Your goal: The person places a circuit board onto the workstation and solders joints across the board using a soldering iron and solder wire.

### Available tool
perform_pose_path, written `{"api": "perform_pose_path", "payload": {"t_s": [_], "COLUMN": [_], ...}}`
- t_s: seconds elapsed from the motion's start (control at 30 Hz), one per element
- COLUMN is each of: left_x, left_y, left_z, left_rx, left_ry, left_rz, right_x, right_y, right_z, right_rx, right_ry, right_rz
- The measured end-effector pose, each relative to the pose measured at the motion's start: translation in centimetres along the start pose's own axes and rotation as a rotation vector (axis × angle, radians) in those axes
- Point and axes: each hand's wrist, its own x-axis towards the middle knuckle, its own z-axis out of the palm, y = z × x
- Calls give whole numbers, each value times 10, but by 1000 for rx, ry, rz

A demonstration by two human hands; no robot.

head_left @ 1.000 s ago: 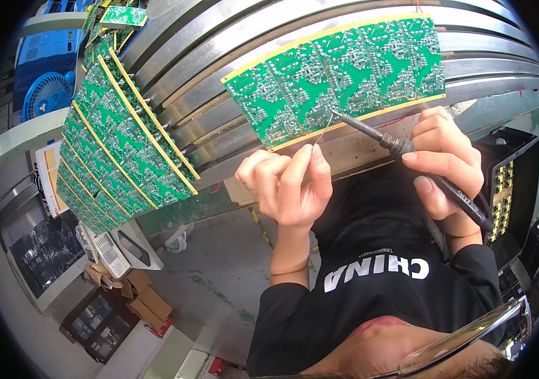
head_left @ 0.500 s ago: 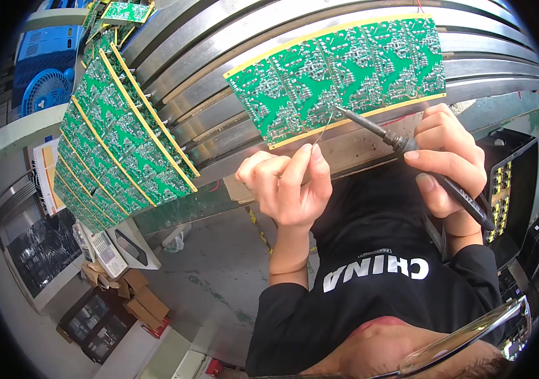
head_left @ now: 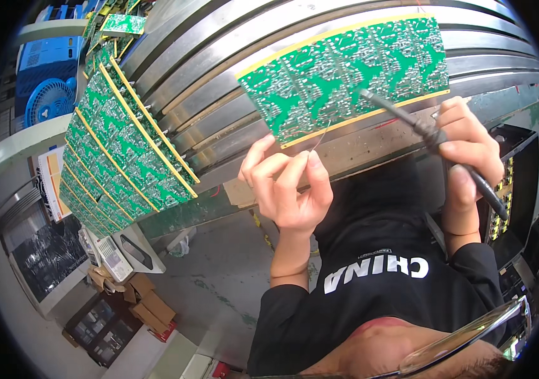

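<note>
A green circuit board panel [head_left: 329, 91] with yellow edge strips lies on the metal slats, its solder-dotted face up. My left hand [head_left: 291, 192] is closed, thumb and forefinger pinching a thin solder wire [head_left: 323, 136] that points up over the panel's near edge. Another finger of that hand comes close to the panel's near left corner. In my right hand [head_left: 472, 151] is a soldering iron [head_left: 432, 136], gripped like a pen. Its slightly blurred tip is over the middle of the panel, apart from the wire; whether it touches the board I cannot tell.
Metal slats [head_left: 209, 107] run across the bench. Several similar board panels [head_left: 115, 148] stand stacked at the left. Beyond them are a blue fan [head_left: 48, 104] and a blue crate [head_left: 45, 57]. At the right stands a black rack [head_left: 519, 177] with yellow parts. Cardboard boxes [head_left: 149, 306] sit lower left.
The soldering iron has moved right and away from the solder wire's end, with my right hand shifting right. My left hand stays nearly in place, still pinching the wire. The view has shifted slightly.
</note>
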Motion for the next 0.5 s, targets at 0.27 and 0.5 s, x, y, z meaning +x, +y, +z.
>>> {"api": "perform_pose_path", "payload": {"t_s": [0.27, 0.5], "left_x": [4, 2], "left_y": [9, 10], "left_z": [12, 21], "left_rx": [75, 63], "left_ry": [-15, -25], "left_rz": [38, 11], "right_x": [10, 13], "right_y": [1, 1], "right_z": [2, 0], "right_rx": [-89, -115], "right_ry": [-92, -126], "right_rz": [-28, -38]}}
